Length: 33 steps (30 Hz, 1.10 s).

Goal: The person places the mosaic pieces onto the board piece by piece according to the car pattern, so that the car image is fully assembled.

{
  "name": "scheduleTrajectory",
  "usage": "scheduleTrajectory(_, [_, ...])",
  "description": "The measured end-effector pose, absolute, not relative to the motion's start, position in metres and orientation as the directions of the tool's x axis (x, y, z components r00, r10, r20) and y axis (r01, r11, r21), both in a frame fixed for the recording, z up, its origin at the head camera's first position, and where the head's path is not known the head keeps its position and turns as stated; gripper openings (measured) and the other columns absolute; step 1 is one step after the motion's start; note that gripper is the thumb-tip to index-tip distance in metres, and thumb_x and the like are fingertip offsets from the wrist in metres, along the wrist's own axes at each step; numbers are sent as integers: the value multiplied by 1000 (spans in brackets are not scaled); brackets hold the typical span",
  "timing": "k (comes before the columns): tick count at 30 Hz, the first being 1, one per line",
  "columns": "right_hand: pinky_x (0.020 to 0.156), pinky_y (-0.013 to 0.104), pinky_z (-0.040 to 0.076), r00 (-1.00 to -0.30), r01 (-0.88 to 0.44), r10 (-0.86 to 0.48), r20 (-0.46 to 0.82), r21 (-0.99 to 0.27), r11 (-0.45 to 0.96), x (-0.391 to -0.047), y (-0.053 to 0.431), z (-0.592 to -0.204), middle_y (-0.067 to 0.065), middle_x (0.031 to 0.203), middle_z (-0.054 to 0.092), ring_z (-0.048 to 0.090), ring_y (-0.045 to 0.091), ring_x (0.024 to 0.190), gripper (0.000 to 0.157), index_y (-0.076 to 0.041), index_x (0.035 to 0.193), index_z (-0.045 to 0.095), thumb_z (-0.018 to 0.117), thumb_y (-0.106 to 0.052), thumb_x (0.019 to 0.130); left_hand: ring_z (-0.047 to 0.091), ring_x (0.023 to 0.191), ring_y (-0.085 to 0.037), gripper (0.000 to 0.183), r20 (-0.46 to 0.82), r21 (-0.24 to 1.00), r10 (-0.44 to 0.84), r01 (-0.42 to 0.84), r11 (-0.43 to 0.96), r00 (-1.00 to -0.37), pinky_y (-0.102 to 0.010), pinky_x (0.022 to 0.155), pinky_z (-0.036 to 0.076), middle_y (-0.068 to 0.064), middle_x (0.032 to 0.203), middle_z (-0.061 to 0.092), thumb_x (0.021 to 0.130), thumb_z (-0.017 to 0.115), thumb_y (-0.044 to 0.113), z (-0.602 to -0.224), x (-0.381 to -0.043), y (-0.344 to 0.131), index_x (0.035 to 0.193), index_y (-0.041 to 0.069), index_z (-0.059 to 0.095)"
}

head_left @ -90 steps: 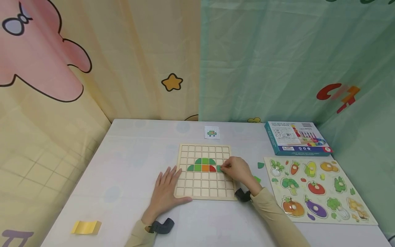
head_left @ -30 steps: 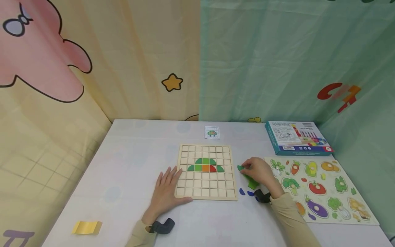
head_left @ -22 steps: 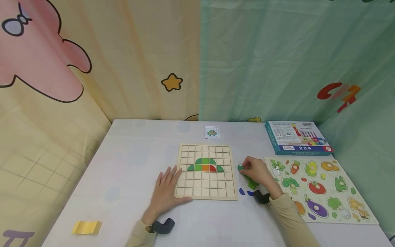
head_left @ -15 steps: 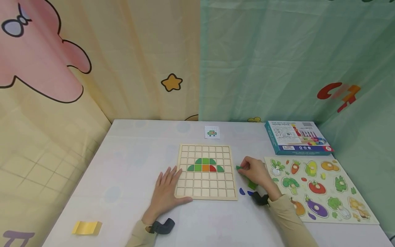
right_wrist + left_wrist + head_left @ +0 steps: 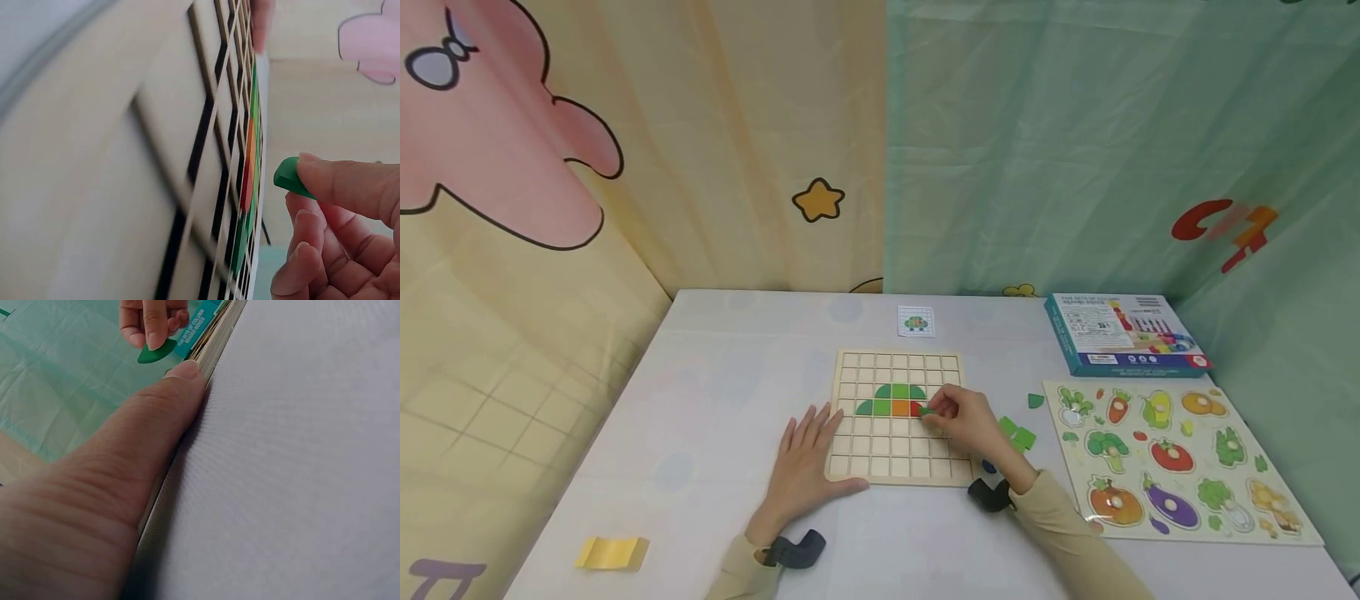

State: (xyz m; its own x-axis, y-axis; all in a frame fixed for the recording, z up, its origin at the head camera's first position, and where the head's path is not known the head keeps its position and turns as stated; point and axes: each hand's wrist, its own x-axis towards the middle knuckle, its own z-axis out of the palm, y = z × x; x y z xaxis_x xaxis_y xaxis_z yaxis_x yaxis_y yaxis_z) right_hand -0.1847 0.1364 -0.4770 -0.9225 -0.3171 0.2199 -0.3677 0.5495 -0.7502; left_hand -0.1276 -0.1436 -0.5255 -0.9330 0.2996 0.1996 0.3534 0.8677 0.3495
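A wooden grid board (image 5: 880, 468) lies mid-table with flat colored tiles set in it: greens, an orange square (image 5: 900, 407) and a red quarter-circle (image 5: 914, 408). My left hand (image 5: 805, 458) rests spread on its left edge, and the left thumb (image 5: 150, 419) lies along the near rim. Between thumb and fingers, my right hand (image 5: 968, 421) pinches a green quarter-circle tile (image 5: 290, 174). This tile is held just above the board, near the red one. The right hand covers some cells at the board's right side in the head view.
Right of the board lie green square tiles (image 5: 1021, 437), a green quarter-circle (image 5: 1036, 401) and blue pieces (image 5: 988, 467) partly hidden by the wrist. Beyond are a vegetable puzzle (image 5: 1202, 437) and a box (image 5: 1123, 333). A pattern card (image 5: 916, 322) sits behind the board; folded yellow paper (image 5: 612, 553) lies front left.
My right hand set a green tile at the row's right end, took another green tile from the loose pieces, and has moved left with it over the board. The left hand stayed put.
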Motion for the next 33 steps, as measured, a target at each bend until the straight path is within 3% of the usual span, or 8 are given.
scheduleTrajectory(15, [51,21,44,-896,-369,-416,156,-782,502,-192,66,-475,-8,67,59,51,6,57,11,-11,77,66,77,-10,80,12,142,-29,109,214,359,307,367,858,-927,-48,112,3,-9,155,23,69,56,80,-526,-127,-145,149,11,31])
scheduleTrajectory(33, [51,20,44,-897,-384,-420,137,-710,591,-195,49,-479,-10,63,57,51,4,55,13,-14,72,65,76,-13,80,14,141,-31,109,233,347,313,379,858,-921,-49,112,6,-10,154,25,69,56,80,-526,-127,-145,149,11,31])
